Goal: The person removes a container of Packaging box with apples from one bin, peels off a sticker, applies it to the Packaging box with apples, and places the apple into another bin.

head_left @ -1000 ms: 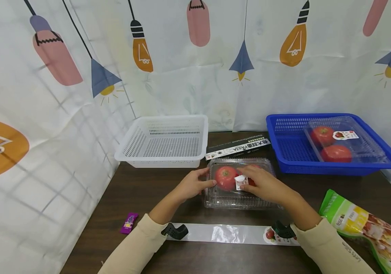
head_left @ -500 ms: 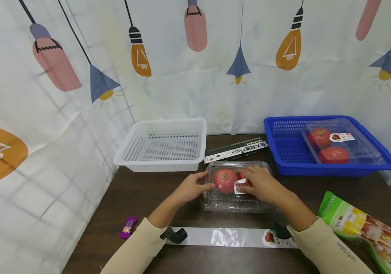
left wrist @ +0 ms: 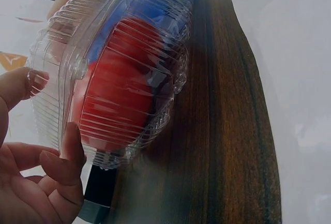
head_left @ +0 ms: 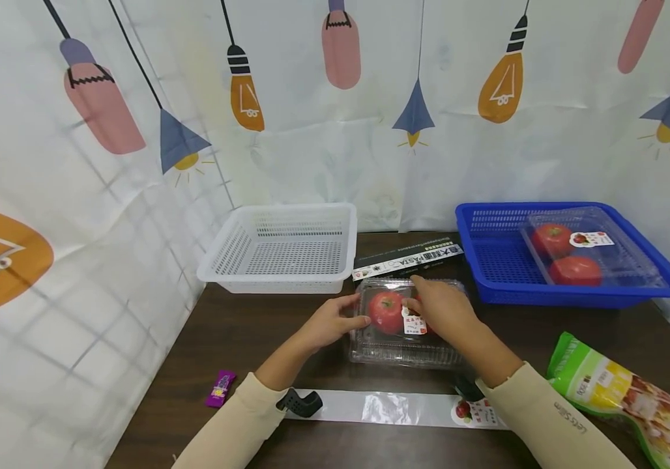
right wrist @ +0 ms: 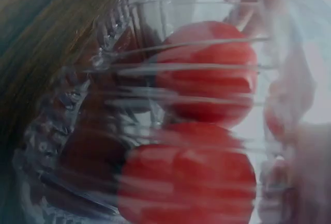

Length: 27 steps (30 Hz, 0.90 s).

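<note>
A clear plastic clamshell box (head_left: 405, 355) with red tomatoes (head_left: 386, 312) inside lies on the table. My left hand (head_left: 328, 320) holds its left side, index finger by the back corner and thumb at the lid's edge. In the left wrist view the left thumb (left wrist: 36, 81) lies against the ribbed plastic. A white label (head_left: 414, 323) sits on the lid, and my right hand (head_left: 443, 309) rests over its upper part with a fingertip pressing there. The right wrist view shows two tomatoes (right wrist: 207, 74) through the plastic, blurred, with the right fingers (right wrist: 289, 94) at the edge.
A white basket (head_left: 276, 283) stands back left. At back right, a blue basket (head_left: 487, 286) holds another tomato box (head_left: 616, 257). A black pasta box (head_left: 408, 258) lies between them. A label strip (head_left: 388, 408), a purple packet (head_left: 220, 389) and a green food bag (head_left: 634, 397) lie nearer.
The right hand has turned and its fingers have drawn together over the label. The label's raised upper flap is now under the fingertip. The left hand and box stay in place.
</note>
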Motion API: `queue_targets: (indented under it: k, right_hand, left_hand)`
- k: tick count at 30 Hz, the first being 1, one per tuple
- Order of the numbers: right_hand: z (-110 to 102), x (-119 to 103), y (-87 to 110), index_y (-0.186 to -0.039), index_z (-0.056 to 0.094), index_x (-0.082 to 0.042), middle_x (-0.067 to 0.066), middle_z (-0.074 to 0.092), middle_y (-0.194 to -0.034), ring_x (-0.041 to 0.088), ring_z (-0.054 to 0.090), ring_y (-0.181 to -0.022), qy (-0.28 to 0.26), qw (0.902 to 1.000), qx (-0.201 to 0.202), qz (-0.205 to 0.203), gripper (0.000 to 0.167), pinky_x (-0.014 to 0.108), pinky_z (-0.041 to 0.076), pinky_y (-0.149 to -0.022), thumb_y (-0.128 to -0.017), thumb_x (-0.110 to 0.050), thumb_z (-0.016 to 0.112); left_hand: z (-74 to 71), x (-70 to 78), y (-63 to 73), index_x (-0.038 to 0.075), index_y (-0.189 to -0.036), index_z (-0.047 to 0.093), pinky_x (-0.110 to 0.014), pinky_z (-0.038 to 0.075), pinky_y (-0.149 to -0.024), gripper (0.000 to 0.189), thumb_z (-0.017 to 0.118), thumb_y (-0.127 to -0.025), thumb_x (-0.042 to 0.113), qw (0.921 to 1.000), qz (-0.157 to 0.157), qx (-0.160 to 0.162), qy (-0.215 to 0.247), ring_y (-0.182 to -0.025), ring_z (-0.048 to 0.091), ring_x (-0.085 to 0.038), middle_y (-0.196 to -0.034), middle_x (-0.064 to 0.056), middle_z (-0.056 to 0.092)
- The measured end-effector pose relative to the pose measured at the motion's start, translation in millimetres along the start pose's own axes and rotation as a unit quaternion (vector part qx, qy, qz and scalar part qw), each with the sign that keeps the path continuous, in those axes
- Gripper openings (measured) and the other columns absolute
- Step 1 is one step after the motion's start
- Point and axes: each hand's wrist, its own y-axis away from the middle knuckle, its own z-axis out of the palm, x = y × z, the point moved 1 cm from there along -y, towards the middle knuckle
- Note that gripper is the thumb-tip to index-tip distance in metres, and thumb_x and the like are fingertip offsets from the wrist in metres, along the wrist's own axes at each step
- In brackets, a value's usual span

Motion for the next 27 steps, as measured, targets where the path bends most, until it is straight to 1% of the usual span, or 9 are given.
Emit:
queue_targets:
  k: [2, 5, 8, 12, 14, 16, 18, 22, 27]
  right_hand:
    - [-0.6, 2.0, -0.3, -0.128, 0.056, -0.003, 0.015, 0.069, -0.104, 0.034, 0.066, -0.092, -0.007, 0.9999, 0.001, 0.016, 0.053, 0.053, 0.052, -0.077, -0.092, -0.04, 0.066]
    - [-3.9, 7.6, 1.5, -0.131, 0.056, -0.005, 0.014, 0.069, -0.106, 0.034, 0.065, -0.096, -0.04, 0.9987, -0.013, 0.027, 0.05, 0.054, 0.051, -0.081, -0.093, -0.036, 0.066]
    - [-8.4, 15.5, 4.3, -0.135, 0.054, -0.004, 0.005, 0.067, -0.093, 0.027, 0.064, -0.088, -0.102, 0.9938, -0.044, 0.004, 0.05, 0.048, 0.052, -0.08, -0.093, -0.027, 0.068]
    - [-12.9, 26.6, 8.1, -0.139, 0.05, -0.002, -0.004, 0.054, -0.084, 0.017, 0.052, -0.078, -0.171, 0.9797, -0.089, -0.057, 0.059, 0.038, 0.048, -0.071, -0.089, -0.025, 0.072]
    - [-15.1, 30.8, 10.5, -0.14, 0.049, -0.004, -0.004, 0.054, -0.089, 0.017, 0.05, -0.083, -0.182, 0.9746, -0.105, -0.076, 0.065, 0.037, 0.047, -0.073, -0.086, -0.03, 0.075]
    - [-16.8, 33.6, 11.8, -0.142, 0.048, -0.007, -0.001, 0.054, -0.096, 0.02, 0.05, -0.091, -0.18, 0.9729, -0.116, -0.086, 0.072, 0.041, 0.047, -0.079, -0.083, -0.037, 0.077]
    - [-18.5, 34.4, 12.7, -0.144, 0.048, -0.011, 0.002, 0.056, -0.109, 0.024, 0.05, -0.102, -0.174, 0.9729, -0.128, -0.082, 0.077, 0.048, 0.047, -0.087, -0.08, -0.043, 0.078]
    - [-21.1, 33.9, 13.6, -0.145, 0.047, -0.016, 0.007, 0.053, -0.124, 0.029, 0.048, -0.109, -0.176, 0.9696, -0.152, -0.077, 0.083, 0.05, 0.048, -0.088, -0.077, -0.049, 0.079]
    - [-24.5, 34.6, 15.0, -0.143, 0.05, -0.017, 0.005, 0.053, -0.121, 0.026, 0.05, -0.106, -0.186, 0.968, -0.153, -0.072, 0.079, 0.048, 0.048, -0.087, -0.077, -0.048, 0.079]
  left_hand:
    - [1.2, 0.7, -0.1, 0.001, -0.144, 0.044, -0.043, 0.054, -0.077, 0.072, 0.075, -0.086, 0.03, 1.0, -0.003, 0.002, 0.005, -0.084, 0.063, -0.018, -0.128, -0.017, 0.057]
    - [2.8, 0.1, -0.3, 0.003, -0.144, 0.045, -0.045, 0.055, -0.075, 0.072, 0.075, -0.085, 0.032, 1.0, -0.007, 0.006, -0.002, -0.082, 0.062, -0.017, -0.128, -0.016, 0.057]
    - [3.5, -1.1, -0.6, 0.004, -0.144, 0.046, -0.046, 0.055, -0.073, 0.072, 0.075, -0.085, 0.035, 0.9998, -0.008, 0.008, -0.013, -0.081, 0.061, -0.018, -0.13, -0.016, 0.056]
    - [1.0, -2.6, -1.2, 0.006, -0.144, 0.047, -0.039, 0.054, -0.063, 0.071, 0.075, -0.085, 0.036, 0.9996, -0.007, 0.012, -0.024, -0.077, 0.059, -0.017, -0.128, -0.014, 0.058]
    - [0.3, -1.7, -0.2, 0.007, -0.144, 0.048, -0.035, 0.052, -0.059, 0.071, 0.076, -0.085, 0.036, 0.9995, -0.008, 0.015, -0.027, -0.073, 0.058, -0.016, -0.126, -0.013, 0.058]
    - [-0.5, -0.8, 0.5, 0.007, -0.144, 0.048, -0.034, 0.051, -0.057, 0.072, 0.076, -0.085, 0.036, 0.9994, -0.008, 0.018, -0.03, -0.073, 0.057, -0.016, -0.126, -0.013, 0.058]
    - [-0.6, 0.9, 1.4, 0.006, -0.144, 0.047, -0.034, 0.052, -0.059, 0.072, 0.075, -0.085, 0.038, 0.9993, -0.011, 0.018, -0.031, -0.073, 0.058, -0.016, -0.128, -0.014, 0.057]
    - [-0.5, 1.7, 1.6, 0.007, -0.144, 0.046, -0.035, 0.052, -0.059, 0.074, 0.075, -0.085, 0.04, 0.9993, -0.017, 0.013, -0.032, -0.073, 0.057, -0.018, -0.127, -0.013, 0.058]
    - [-0.8, 0.3, 2.1, 0.009, -0.147, 0.043, -0.034, 0.051, -0.057, 0.077, 0.073, -0.085, 0.045, 0.9993, -0.028, 0.006, -0.023, -0.077, 0.056, -0.021, -0.126, -0.011, 0.058]
